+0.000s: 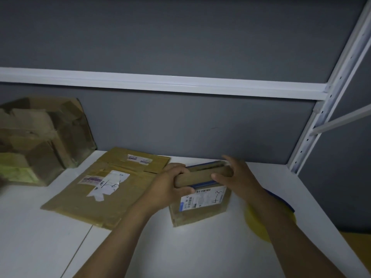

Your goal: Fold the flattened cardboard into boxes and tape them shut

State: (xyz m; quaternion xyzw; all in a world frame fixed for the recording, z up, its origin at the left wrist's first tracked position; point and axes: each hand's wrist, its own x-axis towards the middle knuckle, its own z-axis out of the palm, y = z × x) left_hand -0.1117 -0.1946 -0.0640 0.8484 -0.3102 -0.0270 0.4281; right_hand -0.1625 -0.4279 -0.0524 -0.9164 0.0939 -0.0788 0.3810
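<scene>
Gripping the top flap (200,176) of the cardboard box (200,210), left hand (168,184) and right hand (240,175) curled round its ends; long axis ran left-right.

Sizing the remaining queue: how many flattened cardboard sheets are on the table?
2: a large flattened sheet left of the held box, and a second sheet just behind it, partly overlapped. More may lie underneath.

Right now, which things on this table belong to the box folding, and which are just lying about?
In the job:
small box, gripped by left hand and right hand
flattened cardboard, lying left of it

Lying about:
pile of crumpled boxes, far left
yellow object, far right, unclear what
white shelf frame
</scene>
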